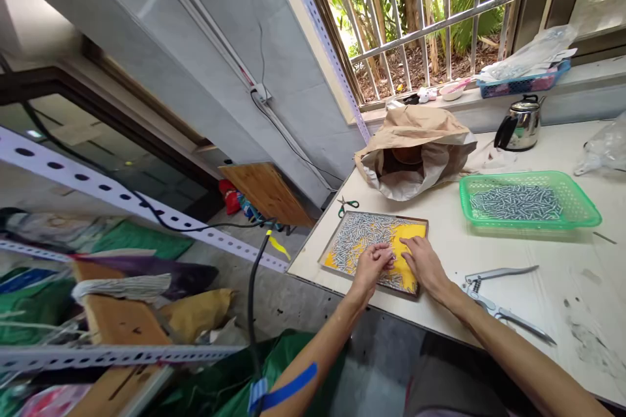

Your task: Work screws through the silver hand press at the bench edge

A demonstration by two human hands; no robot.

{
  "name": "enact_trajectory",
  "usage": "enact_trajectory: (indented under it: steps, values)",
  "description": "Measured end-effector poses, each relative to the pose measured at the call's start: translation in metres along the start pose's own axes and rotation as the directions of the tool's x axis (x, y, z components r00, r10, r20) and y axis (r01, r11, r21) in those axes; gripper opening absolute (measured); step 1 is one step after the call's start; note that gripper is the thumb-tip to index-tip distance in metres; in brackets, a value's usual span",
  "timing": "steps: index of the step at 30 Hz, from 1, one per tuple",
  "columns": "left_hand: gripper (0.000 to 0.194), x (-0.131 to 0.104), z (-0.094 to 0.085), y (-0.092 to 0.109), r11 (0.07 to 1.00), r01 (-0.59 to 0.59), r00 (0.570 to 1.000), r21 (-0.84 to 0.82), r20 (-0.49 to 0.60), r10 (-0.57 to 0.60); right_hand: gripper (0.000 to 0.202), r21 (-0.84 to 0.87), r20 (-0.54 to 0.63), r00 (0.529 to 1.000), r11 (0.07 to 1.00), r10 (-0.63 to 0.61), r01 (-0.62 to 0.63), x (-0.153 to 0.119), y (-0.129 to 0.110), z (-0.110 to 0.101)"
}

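Both hands lay on a flat rectangular tray with a yellow base and dark wooden frame (342, 254), which sat near the front-left corner of the pale counter (489, 254). A dense layer of small grey metal pins (355, 231) covered much of the tray, thickest toward its far-left side, with bare yellow showing at the right.

The left hand (374, 264) rested on the pins near the tray's near edge, fingers curled loosely downward onto them; whether its grip had closed on any pins could not be told. The right hand (425, 260) lay flat, palm down and released, on the yellow base just beside the left hand, fingers pointing left toward it.

To the right of the right forearm, a pair of long metal pliers (503, 300) lay with its handles spread. Farther back on the right stood a green plastic mesh basket (469, 208) holding more grey pins. Behind the tray lay small green-handled scissors (347, 206) and a crumpled brown paper sack (415, 137), its mouth open. A shiny steel kettle with a black handle (521, 124) stood near the window ledge.
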State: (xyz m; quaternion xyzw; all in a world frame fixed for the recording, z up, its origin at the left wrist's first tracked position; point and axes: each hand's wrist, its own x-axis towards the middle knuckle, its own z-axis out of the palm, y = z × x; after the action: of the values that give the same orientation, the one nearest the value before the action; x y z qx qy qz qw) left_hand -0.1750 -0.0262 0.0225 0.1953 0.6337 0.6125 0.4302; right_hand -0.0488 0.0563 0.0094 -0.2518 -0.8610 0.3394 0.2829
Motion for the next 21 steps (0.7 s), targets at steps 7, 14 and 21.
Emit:
enact_trajectory:
  steps: [7, 14, 21]
  values:
    - [0.089, -0.018, 0.002, 0.002, 0.998, 0.063, 0.989, -0.031, 0.133, -0.058, 0.026, -0.093, 0.072, 0.975, 0.972, -0.208, 0.215, -0.022, -0.002, -0.016]
    - [0.065, -0.037, 0.031, 0.004, 0.956, 0.291, 0.9, -0.043, 0.352, -0.258, 0.018, -0.093, -0.093, 0.962, 0.965, -0.256, 0.247, -0.049, 0.0, -0.053]
    - [0.048, -0.051, 0.067, -0.012, 0.925, 0.337, 0.822, 0.175, 0.425, -0.38, 0.02, -0.283, -0.085, 0.952, 0.923, -0.294, 0.26, -0.096, 0.007, -0.085]
